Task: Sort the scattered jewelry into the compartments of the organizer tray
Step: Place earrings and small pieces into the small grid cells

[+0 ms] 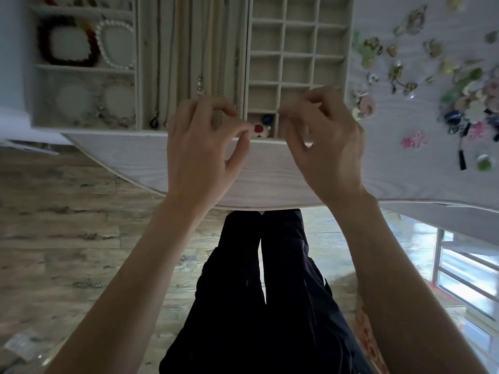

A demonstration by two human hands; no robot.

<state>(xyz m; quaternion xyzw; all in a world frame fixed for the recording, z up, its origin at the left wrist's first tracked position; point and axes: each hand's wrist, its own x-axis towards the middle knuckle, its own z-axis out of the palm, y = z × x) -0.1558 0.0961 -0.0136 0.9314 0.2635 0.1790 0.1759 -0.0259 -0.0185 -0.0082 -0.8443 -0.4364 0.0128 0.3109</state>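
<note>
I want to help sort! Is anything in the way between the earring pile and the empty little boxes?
Nothing visible blocks it. The earring pile lies on the table right beside the tray, and most little boxes are open and empty.

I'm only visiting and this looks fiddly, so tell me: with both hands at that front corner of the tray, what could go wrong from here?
1. The beige felt organizer tray sits close to the pale wooden table's front edge, so a piece slipping from the left hand or right hand might fall to the floor.
2. The small grid cells are narrow; the red round earring could land in a neighbouring cell.
3. The scattered earrings lie heaped and might snag together.
</note>
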